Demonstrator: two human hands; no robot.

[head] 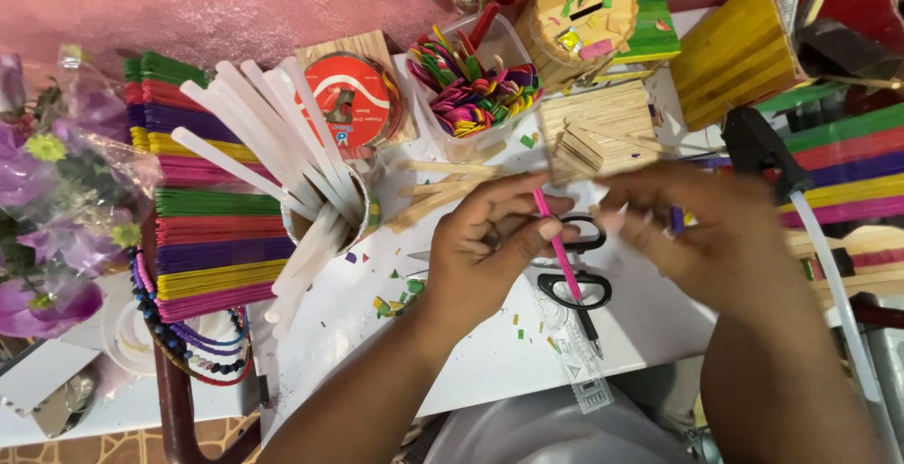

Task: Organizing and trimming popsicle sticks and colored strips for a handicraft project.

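Pink stick (557,243) pinched by left hand (494,238), right hand (702,228) beside, scissors (574,285) beneath.

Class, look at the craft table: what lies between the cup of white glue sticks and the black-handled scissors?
In the head view, the left hand, holding a pink stick, lies between the cup and scissors.

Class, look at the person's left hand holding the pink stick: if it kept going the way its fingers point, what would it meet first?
The left hand points rightward, so it would most likely meet the right hand first, just past the pink stick. The right hand is blurred and depth is unclear.
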